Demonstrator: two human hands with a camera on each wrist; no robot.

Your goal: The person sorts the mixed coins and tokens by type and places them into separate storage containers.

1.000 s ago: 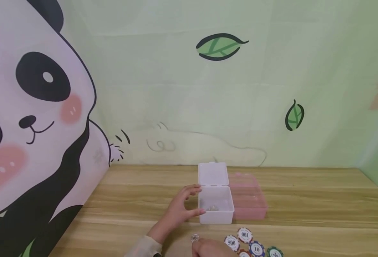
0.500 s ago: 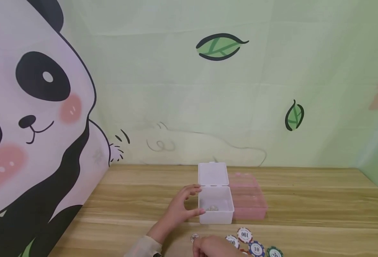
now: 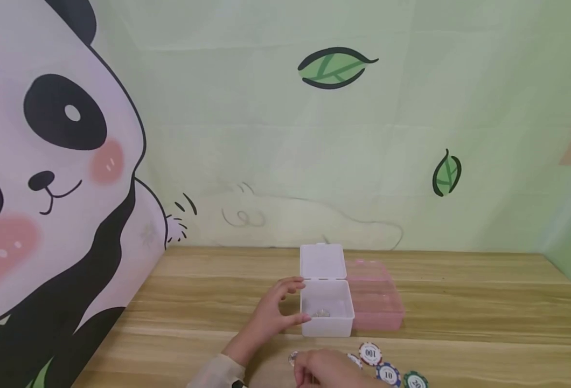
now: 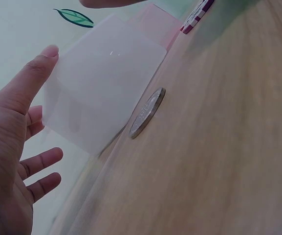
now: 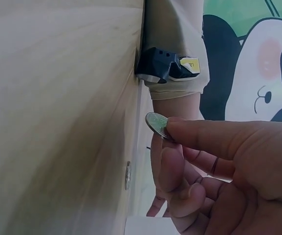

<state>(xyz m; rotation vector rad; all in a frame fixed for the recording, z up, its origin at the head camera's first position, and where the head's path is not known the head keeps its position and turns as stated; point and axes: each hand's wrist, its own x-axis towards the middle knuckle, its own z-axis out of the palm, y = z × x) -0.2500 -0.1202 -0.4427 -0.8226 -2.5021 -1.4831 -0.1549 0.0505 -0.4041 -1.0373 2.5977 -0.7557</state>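
Lower centre, head view: left hand (image 3: 268, 312) spread wide at left side of box (image 3: 326, 327), likely steadying it. Centre, right wrist view: right hand (image 5: 253, 171) pinches coin (image 5: 155, 123) near edge, likely for control.

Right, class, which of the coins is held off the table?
The coin pinched by the right hand, seen in the right wrist view. Another coin lies flat on the table; shiny pieces, perhaps more coins, sit in the white box.

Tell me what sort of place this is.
Likely a small set for filming tabletop work: a panda-printed backdrop stands behind a wooden table, and a black device sits at the person's left cuff.
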